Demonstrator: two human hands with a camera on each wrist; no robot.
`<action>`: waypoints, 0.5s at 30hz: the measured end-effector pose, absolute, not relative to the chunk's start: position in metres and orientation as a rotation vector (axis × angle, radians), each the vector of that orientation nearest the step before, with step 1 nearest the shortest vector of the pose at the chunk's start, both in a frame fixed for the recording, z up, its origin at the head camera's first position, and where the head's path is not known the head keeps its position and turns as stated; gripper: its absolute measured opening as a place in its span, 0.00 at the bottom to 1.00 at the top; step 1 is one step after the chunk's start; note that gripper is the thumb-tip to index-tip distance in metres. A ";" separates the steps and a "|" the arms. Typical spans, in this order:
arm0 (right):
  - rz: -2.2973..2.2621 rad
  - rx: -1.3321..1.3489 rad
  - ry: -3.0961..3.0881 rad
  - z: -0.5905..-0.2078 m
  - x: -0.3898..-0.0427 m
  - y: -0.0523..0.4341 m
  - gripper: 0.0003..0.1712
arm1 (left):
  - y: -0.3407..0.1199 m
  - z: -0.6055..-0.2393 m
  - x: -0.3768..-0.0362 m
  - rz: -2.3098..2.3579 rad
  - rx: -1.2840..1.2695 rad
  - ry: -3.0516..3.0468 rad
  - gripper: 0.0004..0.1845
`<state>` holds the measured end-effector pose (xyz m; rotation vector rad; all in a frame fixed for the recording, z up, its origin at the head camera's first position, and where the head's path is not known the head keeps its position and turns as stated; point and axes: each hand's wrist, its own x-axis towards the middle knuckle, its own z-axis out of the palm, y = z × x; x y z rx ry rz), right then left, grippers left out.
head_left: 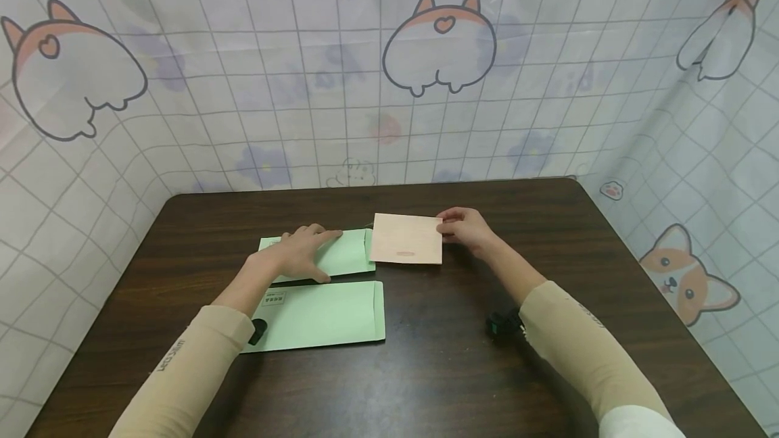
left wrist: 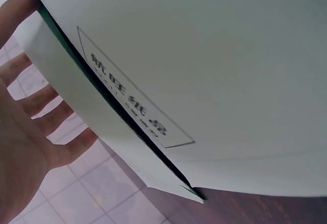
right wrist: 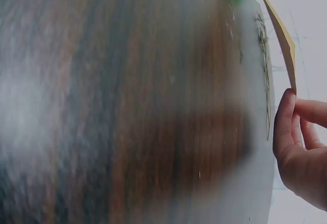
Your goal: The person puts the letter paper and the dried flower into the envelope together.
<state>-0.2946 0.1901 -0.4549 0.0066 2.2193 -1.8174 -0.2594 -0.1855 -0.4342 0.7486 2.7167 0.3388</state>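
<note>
- I see the two hands at work: the left hand [head_left: 295, 253], fingers spread, rests on the far green envelope [head_left: 345, 253], gripping nothing.
- My right hand [head_left: 465, 227] pinches the right edge of a beige card [head_left: 405, 239] between thumb and fingers.
- The card's left edge meets the far envelope's right end; I can't tell whether it reaches inside.
- Nearer me, a larger green envelope [head_left: 325, 316] lies flat on the dark table [head_left: 438, 363].
</note>
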 end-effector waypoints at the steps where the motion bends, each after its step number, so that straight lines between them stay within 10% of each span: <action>1: -1.816 0.007 2.213 -0.454 -0.294 0.189 0.20 | -0.185 -0.434 -0.259 0.340 0.749 2.717 0.52; 15: -1.761 -0.089 2.280 -0.457 -0.288 0.177 0.14 | -0.186 -0.435 -0.260 0.340 0.747 2.713 0.52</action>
